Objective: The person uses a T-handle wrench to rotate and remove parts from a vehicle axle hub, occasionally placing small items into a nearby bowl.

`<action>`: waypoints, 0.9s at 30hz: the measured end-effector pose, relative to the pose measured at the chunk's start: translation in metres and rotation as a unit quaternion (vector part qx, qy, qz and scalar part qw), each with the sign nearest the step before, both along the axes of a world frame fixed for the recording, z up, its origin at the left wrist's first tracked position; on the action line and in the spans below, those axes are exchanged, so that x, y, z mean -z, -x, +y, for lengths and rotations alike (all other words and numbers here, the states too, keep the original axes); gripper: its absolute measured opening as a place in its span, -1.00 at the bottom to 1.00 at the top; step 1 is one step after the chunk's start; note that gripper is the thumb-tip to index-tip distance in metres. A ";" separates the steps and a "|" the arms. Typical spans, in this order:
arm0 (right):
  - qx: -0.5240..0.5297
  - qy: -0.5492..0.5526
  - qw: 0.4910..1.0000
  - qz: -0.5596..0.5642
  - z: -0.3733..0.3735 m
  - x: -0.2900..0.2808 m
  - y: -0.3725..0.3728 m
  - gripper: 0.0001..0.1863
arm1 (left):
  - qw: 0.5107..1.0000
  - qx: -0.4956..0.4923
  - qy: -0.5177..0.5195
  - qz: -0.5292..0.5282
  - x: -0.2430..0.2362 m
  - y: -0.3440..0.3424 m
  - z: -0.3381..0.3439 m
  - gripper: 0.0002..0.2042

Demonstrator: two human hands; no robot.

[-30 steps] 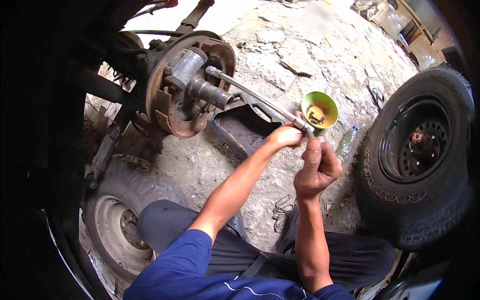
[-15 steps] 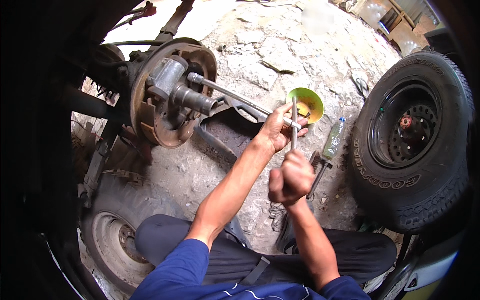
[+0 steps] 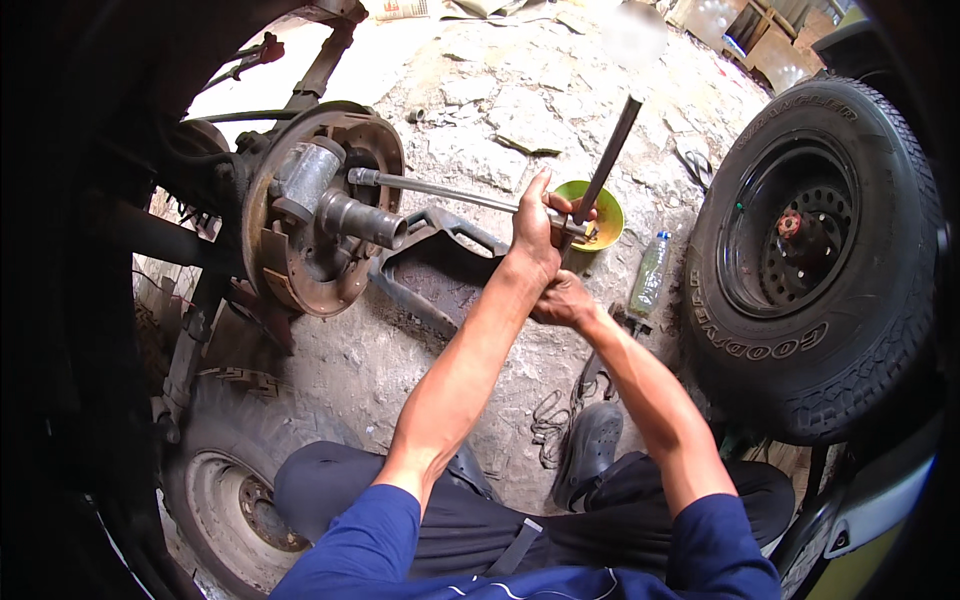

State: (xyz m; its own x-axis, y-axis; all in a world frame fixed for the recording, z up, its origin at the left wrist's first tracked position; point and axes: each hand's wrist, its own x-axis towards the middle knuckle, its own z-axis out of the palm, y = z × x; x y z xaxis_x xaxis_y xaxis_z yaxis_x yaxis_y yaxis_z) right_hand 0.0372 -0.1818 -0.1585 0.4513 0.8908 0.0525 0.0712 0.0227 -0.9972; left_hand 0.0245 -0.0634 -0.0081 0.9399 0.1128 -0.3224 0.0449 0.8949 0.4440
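Note:
A long T-handle socket wrench (image 3: 440, 190) reaches from the rusty wheel hub assembly (image 3: 365, 218) at left toward my hands. Its socket end sits at the hub's backing plate. My left hand (image 3: 537, 238) is wrapped around the wrench near the joint with its crossbar (image 3: 610, 155), thumb pointing up. Just below, my right hand (image 3: 566, 299) is closed around the crossbar's lower end, close to my left wrist. The crossbar's upper end slants up and to the right.
A green bowl (image 3: 610, 206) stands behind my hands, with a bottle of green liquid (image 3: 650, 275) to its right. A large tire (image 3: 715, 350) stands at right; another tire (image 3: 200, 430) is at lower left. A dark metal drip pan (image 3: 425, 300) lies under the hub.
The crossbar has turned, and its upper end now sticks out farther up and right. My blurred right hand has come up beside my left wrist. The whole view has shifted a little.

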 end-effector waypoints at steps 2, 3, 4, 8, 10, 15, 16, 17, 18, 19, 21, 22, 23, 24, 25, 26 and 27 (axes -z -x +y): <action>-0.001 0.047 0.986 0.158 0.000 -0.019 -0.020 -0.80 | 0.998 -0.045 -0.034 -0.008 -0.001 -0.001 -0.002 -0.53; -0.019 0.085 0.996 0.035 0.004 -0.045 -0.027 -0.79 | 0.996 -0.074 -0.042 -0.011 0.006 -0.006 0.000 -0.53; -0.013 0.160 0.972 -0.173 0.003 -0.063 -0.035 -0.79 | 0.992 -0.113 -0.039 -0.031 0.002 -0.007 -0.008 -0.53; 0.117 0.208 0.889 -0.390 0.010 -0.082 -0.051 -0.76 | 0.972 -0.188 0.056 -0.129 0.008 -0.007 -0.017 -0.54; 0.221 0.130 0.898 -0.357 0.006 -0.051 -0.044 -0.68 | 0.968 -0.203 0.084 -0.120 0.014 -0.009 -0.021 -0.56; 0.292 -0.145 0.811 0.485 0.005 -0.044 -0.064 -0.38 | 0.969 -0.181 0.054 -0.160 0.026 -0.005 -0.016 -0.53; 0.257 -0.144 0.783 0.547 0.004 -0.050 -0.078 -0.32 | 0.969 -0.178 0.052 -0.163 0.027 -0.004 -0.015 -0.53; 0.325 -0.048 0.740 0.587 0.012 -0.056 -0.093 -0.25 | 0.970 -0.172 0.053 -0.166 0.027 -0.004 -0.018 -0.52; 0.283 -0.010 0.780 0.559 0.030 -0.085 -0.092 -0.21 | 0.968 -0.181 0.043 -0.170 0.029 -0.003 -0.008 -0.52; 0.273 0.016 0.780 0.562 0.035 -0.091 -0.100 -0.22 | 0.973 -0.172 0.047 -0.149 0.026 -0.003 -0.011 -0.51; 0.305 0.043 0.795 0.523 0.041 -0.091 -0.122 -0.37 | 0.974 -0.203 0.052 -0.087 0.015 -0.002 -0.019 -0.58; 0.349 0.050 0.804 0.479 0.040 -0.085 -0.132 -0.48 | 0.970 -0.236 0.055 -0.024 0.005 -0.002 -0.023 -0.61; 0.389 0.012 0.805 0.447 0.048 -0.091 -0.131 -0.60 | 0.967 -0.241 0.079 -0.011 0.007 -0.002 -0.014 -0.65; 0.432 -0.024 0.800 0.415 0.051 -0.100 -0.126 -0.66 | 0.968 -0.237 0.069 0.046 -0.007 0.006 -0.007 -0.62; 0.442 -0.035 0.830 0.338 0.065 -0.135 -0.100 -0.68 | 0.969 -0.229 0.068 0.054 -0.005 0.010 0.013 -0.62; 0.495 -0.014 0.838 0.230 0.076 -0.175 -0.072 -0.67 | 0.972 -0.215 0.072 0.061 -0.005 0.012 0.026 -0.62; 0.514 -0.053 0.840 0.167 0.064 -0.188 -0.064 -0.66 | 0.975 -0.173 0.103 0.093 -0.010 0.013 0.020 -0.63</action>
